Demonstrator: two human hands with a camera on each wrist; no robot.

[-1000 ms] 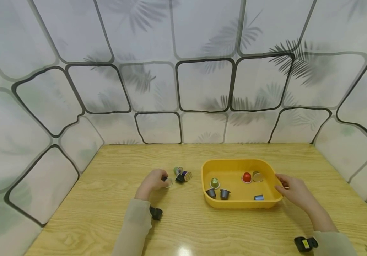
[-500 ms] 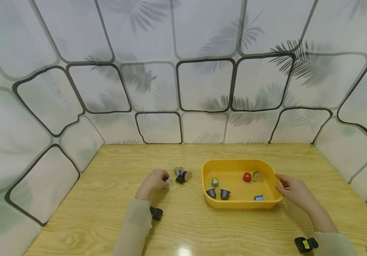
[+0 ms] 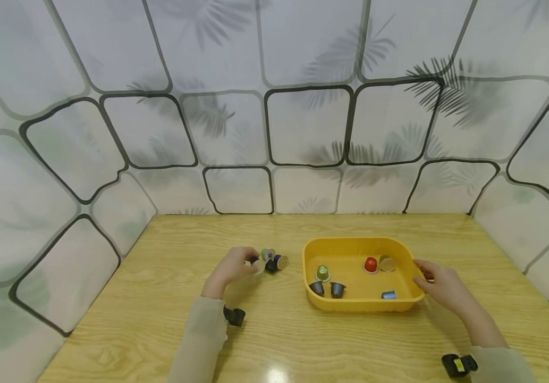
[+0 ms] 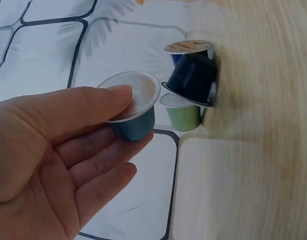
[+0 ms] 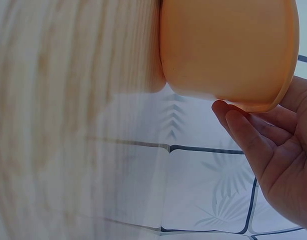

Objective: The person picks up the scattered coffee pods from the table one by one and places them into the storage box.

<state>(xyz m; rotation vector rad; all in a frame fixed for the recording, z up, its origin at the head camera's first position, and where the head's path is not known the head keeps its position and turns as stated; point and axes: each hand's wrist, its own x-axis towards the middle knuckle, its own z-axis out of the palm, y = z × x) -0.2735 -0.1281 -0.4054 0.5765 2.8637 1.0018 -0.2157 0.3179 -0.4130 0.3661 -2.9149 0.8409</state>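
Note:
My left hand (image 3: 233,264) pinches a teal coffee capsule (image 4: 136,126) between thumb and fingers, its pale lid tilted toward the thumb in the left wrist view. Just right of it sit a dark capsule (image 4: 192,77), a light green capsule (image 4: 184,117) and a purple-blue capsule with a gold lid (image 4: 187,47), bunched together on the table. My right hand (image 3: 444,284) grips the right end of a yellow plastic bin (image 3: 365,305). In the right wrist view, fingers (image 5: 251,142) lie against the rim's outside; the thumb is mostly hidden.
Inside the bin lie a red capsule (image 3: 371,264), a green capsule (image 3: 322,273), two dark capsules (image 3: 337,290), a blue capsule (image 3: 388,295) and one with a pale lid (image 3: 387,264). A patterned curtain (image 3: 303,191) stands behind the wooden table (image 3: 159,330).
My left hand has moved slightly up and right with the teal capsule, closer to the bunched capsules. The right hand and bin stay in place.

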